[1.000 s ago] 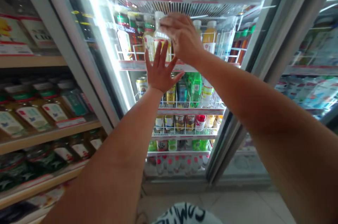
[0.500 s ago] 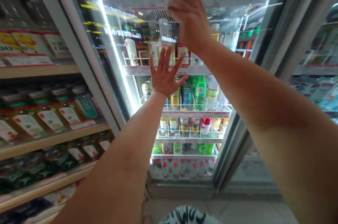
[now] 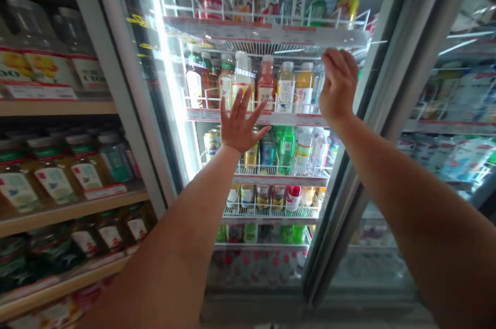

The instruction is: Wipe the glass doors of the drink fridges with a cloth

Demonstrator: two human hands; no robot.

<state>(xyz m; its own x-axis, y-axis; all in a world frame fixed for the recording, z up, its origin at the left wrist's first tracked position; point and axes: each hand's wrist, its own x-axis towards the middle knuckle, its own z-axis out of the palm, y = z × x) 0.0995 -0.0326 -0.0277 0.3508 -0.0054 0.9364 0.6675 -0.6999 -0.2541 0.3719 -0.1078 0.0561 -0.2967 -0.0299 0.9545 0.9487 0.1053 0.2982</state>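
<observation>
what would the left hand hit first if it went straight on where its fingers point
Probably the glass, which seems to stand before the bottles; the left hand may already touch it, as depth is unclear. Beyond it, the longest fingers roughly line up with a white-capped bottle.

A white light strip point(image 3: 170, 81) glares left of the left hand point(image 3: 240, 125). Farther left, wooden shelves point(image 3: 58, 107) lie dim. Well below that hand, the lowest bottles point(image 3: 246, 269) look blurred.

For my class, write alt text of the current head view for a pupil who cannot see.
A left hand, spread open, and a right hand, partly curled, are raised before a lit fridge with shelves of bottles and cans.
</observation>
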